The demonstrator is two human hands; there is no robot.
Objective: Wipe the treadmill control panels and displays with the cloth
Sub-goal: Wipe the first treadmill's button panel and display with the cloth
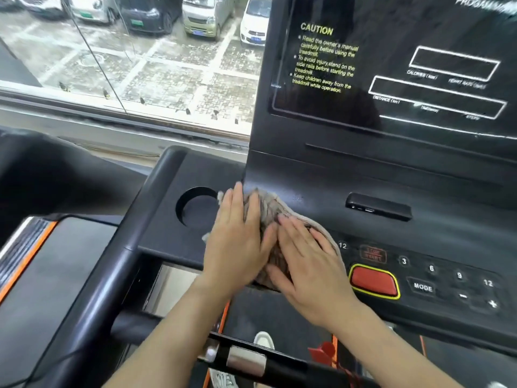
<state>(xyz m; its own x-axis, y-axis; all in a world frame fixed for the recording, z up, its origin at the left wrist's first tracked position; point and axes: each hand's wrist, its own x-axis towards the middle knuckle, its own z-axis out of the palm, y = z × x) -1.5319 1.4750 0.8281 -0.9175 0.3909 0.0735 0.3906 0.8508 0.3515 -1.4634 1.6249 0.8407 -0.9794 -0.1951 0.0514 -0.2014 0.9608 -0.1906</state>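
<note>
A crumpled grey-brown cloth [268, 211] lies on the left part of the black treadmill control panel [436, 236]. My left hand [237, 242] presses flat on the cloth's left side, fingers straight and pointing toward the console. Beside it, my right hand [307, 261] lies flat on the cloth's right side, fingers straight and angled left. The cloth hides the panel's left buttons. Above rises the dark display [405, 65], with yellow CAUTION text and white outlined readout boxes.
A round cup holder [195, 210] sits just left of my left hand. A red stop button [374, 280], MODE key and number keys lie right of my right hand. A black handrail [120, 247] runs down the left. A window overlooks parked cars.
</note>
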